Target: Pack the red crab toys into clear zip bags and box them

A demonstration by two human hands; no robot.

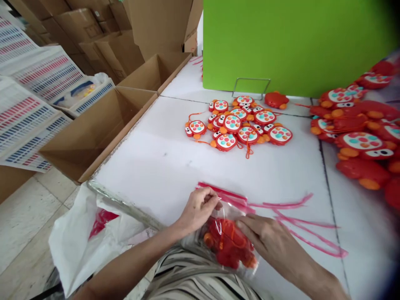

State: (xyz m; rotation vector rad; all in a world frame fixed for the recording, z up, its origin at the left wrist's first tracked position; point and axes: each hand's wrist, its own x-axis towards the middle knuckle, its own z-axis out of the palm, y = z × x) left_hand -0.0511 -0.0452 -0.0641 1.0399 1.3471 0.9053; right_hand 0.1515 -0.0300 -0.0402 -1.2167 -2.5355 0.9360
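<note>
A clear plastic bag (229, 210) with a red and orange toy (229, 241) inside lies at the table's near edge. My left hand (200, 208) pinches the bag's upper left edge between thumb and fingers. On the bag's right side, my right hand (265, 235) has its fingers pressed together against the plastic; its fingertips are partly hidden. Red strips (221, 193) lie just beyond the bag. Farther off, a group of red toys (233, 123) with white spotted faces and orange cords rests on the white table (150, 158).
More red toys (362, 141) are heaped at the right. A green board (290, 46) with a wire stand (251, 88) is at the back. Open cardboard boxes (93, 125), white crates (28, 121) and a white bag (75, 237) stand or lie at the left.
</note>
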